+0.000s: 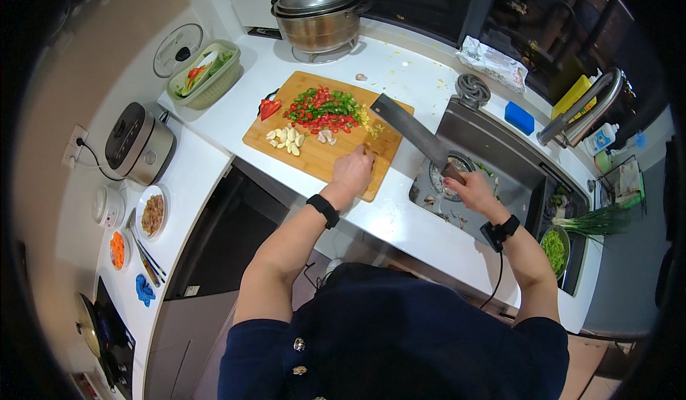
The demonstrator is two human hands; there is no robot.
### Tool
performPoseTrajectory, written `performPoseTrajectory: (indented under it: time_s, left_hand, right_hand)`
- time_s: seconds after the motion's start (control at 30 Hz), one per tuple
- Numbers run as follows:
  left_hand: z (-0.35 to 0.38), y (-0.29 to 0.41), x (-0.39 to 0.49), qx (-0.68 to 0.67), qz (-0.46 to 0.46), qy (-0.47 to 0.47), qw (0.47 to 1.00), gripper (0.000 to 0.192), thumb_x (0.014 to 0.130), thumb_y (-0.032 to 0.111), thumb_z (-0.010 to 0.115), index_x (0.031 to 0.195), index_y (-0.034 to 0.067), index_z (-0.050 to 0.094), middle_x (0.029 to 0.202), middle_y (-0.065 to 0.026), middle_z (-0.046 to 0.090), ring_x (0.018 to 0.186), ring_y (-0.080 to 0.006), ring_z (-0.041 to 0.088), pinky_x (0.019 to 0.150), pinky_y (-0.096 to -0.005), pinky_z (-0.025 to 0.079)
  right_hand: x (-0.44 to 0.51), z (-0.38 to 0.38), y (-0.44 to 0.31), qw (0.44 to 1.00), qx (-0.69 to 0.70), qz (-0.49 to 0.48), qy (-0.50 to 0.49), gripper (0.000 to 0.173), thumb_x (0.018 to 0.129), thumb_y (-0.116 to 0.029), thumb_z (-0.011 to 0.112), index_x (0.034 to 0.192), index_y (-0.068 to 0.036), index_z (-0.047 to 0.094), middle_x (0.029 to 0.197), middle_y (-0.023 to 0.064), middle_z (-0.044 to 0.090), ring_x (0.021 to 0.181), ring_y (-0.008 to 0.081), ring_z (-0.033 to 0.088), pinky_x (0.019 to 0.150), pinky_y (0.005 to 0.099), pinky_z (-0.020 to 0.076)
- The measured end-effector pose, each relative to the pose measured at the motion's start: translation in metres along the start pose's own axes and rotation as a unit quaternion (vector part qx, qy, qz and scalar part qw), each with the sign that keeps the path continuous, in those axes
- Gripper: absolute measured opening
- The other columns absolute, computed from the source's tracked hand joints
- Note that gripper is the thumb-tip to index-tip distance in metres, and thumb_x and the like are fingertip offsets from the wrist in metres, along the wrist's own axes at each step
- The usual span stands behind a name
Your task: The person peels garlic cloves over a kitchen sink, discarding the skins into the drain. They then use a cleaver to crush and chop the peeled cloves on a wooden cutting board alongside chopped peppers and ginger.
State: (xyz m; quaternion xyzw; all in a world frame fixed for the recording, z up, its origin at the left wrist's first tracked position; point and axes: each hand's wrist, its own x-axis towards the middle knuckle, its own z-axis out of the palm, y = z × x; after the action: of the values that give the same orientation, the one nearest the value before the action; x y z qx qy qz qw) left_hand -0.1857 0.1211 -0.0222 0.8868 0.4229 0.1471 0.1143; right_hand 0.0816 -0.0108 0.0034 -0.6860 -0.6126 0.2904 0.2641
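My right hand (474, 193) grips the dark handle of a cleaver (411, 132), whose broad blade reaches over the sink edge to the right side of the wooden cutting board (321, 165). My left hand (352, 172) rests low on the board with its fingers bent down. A small brownish bit shows at its fingertips, but I cannot tell whether it is held. Chopped red and green peppers (324, 108) lie mid-board, with minced yellow bits (372, 124) beside them. Peeled garlic cloves (286, 138) sit at the left, below a red pepper piece (269, 108).
The sink (490, 148) at the right holds a strainer and scraps. Behind the board stands a lidded steel pot (320, 22). A green basket of vegetables (206, 78) and a rice cooker (140, 145) are leftward. Chopped greens (553, 250) fill a bowl at far right.
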Motion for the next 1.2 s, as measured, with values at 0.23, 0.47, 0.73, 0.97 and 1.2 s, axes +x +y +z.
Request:
performPoseTrajectory:
  time_s: [0.23, 0.47, 0.73, 0.97, 1.2]
  left_hand:
    - [-0.008, -0.02, -0.019, -0.132, -0.021, 0.1, 0.986, 0.018, 0.072, 0.016, 0.066, 0.083, 0.003, 0.06, 0.084, -0.0161, 0.061, 0.077, -0.0364, 0.059, 0.065, -0.0431, 0.049]
    - [-0.031, -0.06, -0.056, -0.212, -0.267, 0.28, 0.897, 0.027, 0.078, 0.012, 0.065, 0.101, -0.003, 0.064, 0.082, -0.0162, 0.067, 0.076, -0.0257, 0.066, 0.071, -0.0315, 0.051]
    - [-0.033, -0.049, -0.054, -0.138, -0.172, 0.296, 0.929, 0.02, 0.076, 0.012, 0.065, 0.093, 0.001, 0.067, 0.082, -0.0155, 0.066, 0.074, -0.0297, 0.065, 0.068, -0.0341, 0.051]
    - [0.003, 0.005, -0.021, -0.039, -0.067, 0.109, 0.991, 0.009, 0.077, 0.012, 0.058, 0.077, 0.005, 0.064, 0.081, -0.0165, 0.061, 0.072, -0.0346, 0.061, 0.065, -0.0429, 0.049]
    - [-0.007, -0.037, -0.001, -0.003, -0.131, 0.094, 0.987, 0.014, 0.082, 0.017, 0.057, 0.083, 0.008, 0.068, 0.081, -0.0179, 0.061, 0.073, -0.0351, 0.061, 0.064, -0.0424, 0.05]
  right_hand:
    - [0.001, 0.016, -0.011, 0.987, -0.151, -0.063, 0.0, 0.051, 0.08, -0.05, 0.06, 0.065, -0.001, 0.06, 0.055, 0.0169, 0.055, 0.05, 0.0328, 0.054, 0.048, 0.0396, 0.0415]
    - [0.01, 0.035, -0.015, 0.965, -0.149, -0.204, 0.077, 0.054, 0.079, -0.055, 0.058, 0.063, -0.003, 0.062, 0.051, 0.0162, 0.054, 0.048, 0.0322, 0.056, 0.045, 0.0398, 0.0428]
    - [0.018, 0.027, -0.013, 0.956, -0.227, -0.156, -0.096, 0.062, 0.081, -0.057, 0.053, 0.063, 0.002, 0.062, 0.053, 0.0202, 0.054, 0.05, 0.0342, 0.057, 0.048, 0.0412, 0.0437]
    - [0.016, 0.015, -0.023, 0.996, 0.022, -0.018, -0.086, 0.054, 0.084, -0.049, 0.057, 0.065, 0.001, 0.059, 0.048, 0.0071, 0.05, 0.042, 0.0166, 0.051, 0.045, 0.0316, 0.0392]
    - [-0.004, -0.007, -0.019, 0.985, 0.128, 0.082, -0.082, 0.053, 0.085, -0.048, 0.058, 0.058, -0.003, 0.051, 0.044, -0.0002, 0.043, 0.037, 0.008, 0.042, 0.036, 0.0241, 0.0311]
